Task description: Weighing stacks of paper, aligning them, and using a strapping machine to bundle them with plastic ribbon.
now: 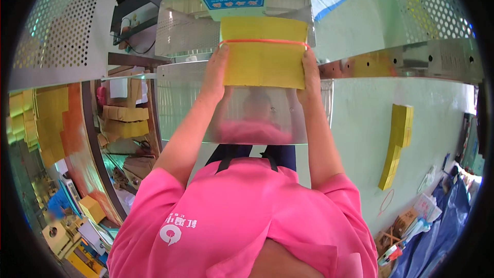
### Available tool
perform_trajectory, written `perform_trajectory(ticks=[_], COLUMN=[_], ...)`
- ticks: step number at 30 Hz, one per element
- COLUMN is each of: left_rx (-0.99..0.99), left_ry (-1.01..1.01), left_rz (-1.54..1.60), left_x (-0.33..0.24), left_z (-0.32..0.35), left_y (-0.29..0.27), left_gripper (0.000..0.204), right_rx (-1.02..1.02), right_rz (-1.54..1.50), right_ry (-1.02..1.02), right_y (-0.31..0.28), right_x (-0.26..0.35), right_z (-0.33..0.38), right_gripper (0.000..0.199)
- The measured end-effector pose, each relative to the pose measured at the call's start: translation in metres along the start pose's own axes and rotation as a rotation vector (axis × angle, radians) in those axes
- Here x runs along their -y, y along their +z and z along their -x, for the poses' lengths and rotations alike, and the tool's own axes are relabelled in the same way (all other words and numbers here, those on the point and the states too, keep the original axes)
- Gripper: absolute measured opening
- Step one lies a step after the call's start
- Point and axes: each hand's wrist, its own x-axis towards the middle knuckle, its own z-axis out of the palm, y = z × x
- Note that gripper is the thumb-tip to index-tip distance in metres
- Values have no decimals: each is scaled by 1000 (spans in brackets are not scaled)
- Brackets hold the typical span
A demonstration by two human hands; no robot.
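Between my two hands is a bundle of yellow paper (265,67), with a red band (265,41) running across its upper part. My left hand (216,72) presses on the bundle's left side, fingers mostly hidden behind its edge. On the opposite side, my right hand (310,72) grips the right edge near the band's end. Both arms reach straight ahead. Below the bundle lies a shiny metal plate (257,118) that mirrors my pink shirt and arms.
Perforated metal panels (59,25) rise at the far left and right. A metal rail (401,63) with holes runs along the right. Yellow bundles (396,144) sit on the pale green floor. A blue tarp (437,226) lies at lower right; shelves with cardboard (125,114) stand left.
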Motion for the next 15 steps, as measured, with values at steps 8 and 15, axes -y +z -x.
perform_trajectory(ticks=[8,15], left_rx=[6,27], left_ry=[-3,-2], left_rz=[-63,-53], left_x=[5,11], left_z=[2,-1], left_y=[7,18], left_gripper=[63,62], right_rx=[54,13], right_rz=[-83,-31], right_ry=[18,-56], right_y=[-5,-44], right_x=[0,-27], right_z=[3,-14], right_gripper=[52,53])
